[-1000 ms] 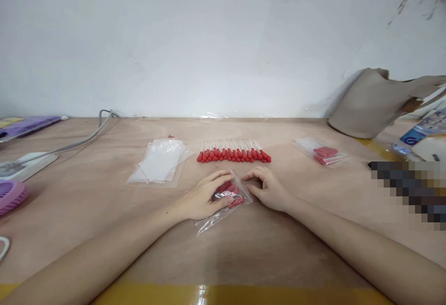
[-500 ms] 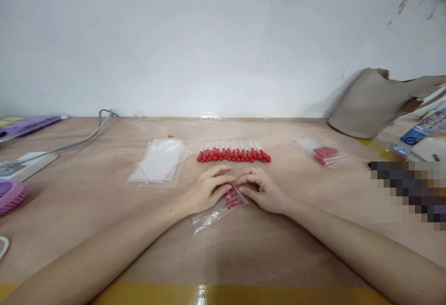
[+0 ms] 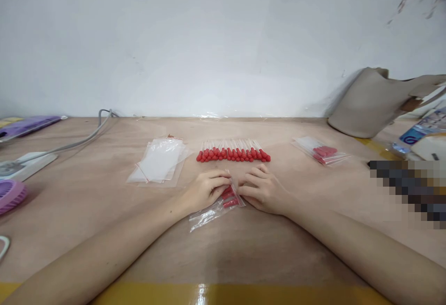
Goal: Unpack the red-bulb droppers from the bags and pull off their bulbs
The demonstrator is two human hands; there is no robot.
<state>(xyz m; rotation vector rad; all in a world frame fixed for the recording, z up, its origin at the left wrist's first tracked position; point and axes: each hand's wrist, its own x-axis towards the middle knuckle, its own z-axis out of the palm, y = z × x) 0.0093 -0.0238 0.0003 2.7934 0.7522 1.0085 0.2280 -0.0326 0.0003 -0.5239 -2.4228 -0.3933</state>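
Brown tabletop [image 3: 265, 254]; left hand [image 3: 207, 191] half-curled, grasping clear bag [image 3: 209, 214]; right hand [image 3: 263, 190] curled at bag's edge, grip unclear.

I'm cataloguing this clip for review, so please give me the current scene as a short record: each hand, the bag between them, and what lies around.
left hand: fingers over the clear bag
right hand: fingertips at the bag's right edge; contact unclear
bag contents: red pieces
beyond hands: row of red-tipped sticks, red ends toward the person
left of row: flat clear bags, overlapping
right of row: bags with red pieces inside
far right: beige handbag
far left: purple round object
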